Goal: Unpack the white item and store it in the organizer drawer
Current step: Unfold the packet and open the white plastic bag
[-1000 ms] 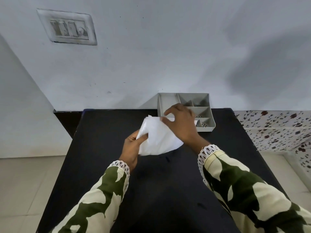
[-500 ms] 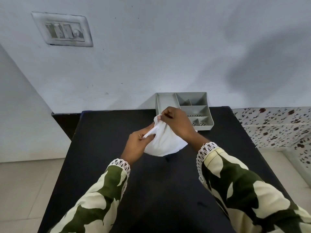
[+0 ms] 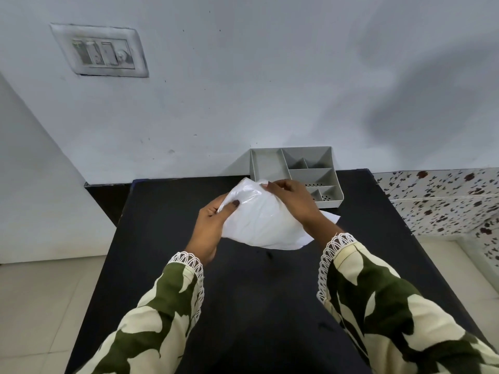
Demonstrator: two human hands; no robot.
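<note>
A soft white item [image 3: 266, 225] in thin, glossy plastic wrap is held above the black table [image 3: 243, 306]. The left hand [image 3: 213, 228] is pinched shut on its left edge, thumb on top; the right hand [image 3: 293, 203] is closed on the wrap's upper rim. It is judged light, limp and slippery, best taken by the wrap's open edge. Just beyond the right fingers, the grey organizer drawer [image 3: 270, 164] stands with every visible compartment empty.
</note>
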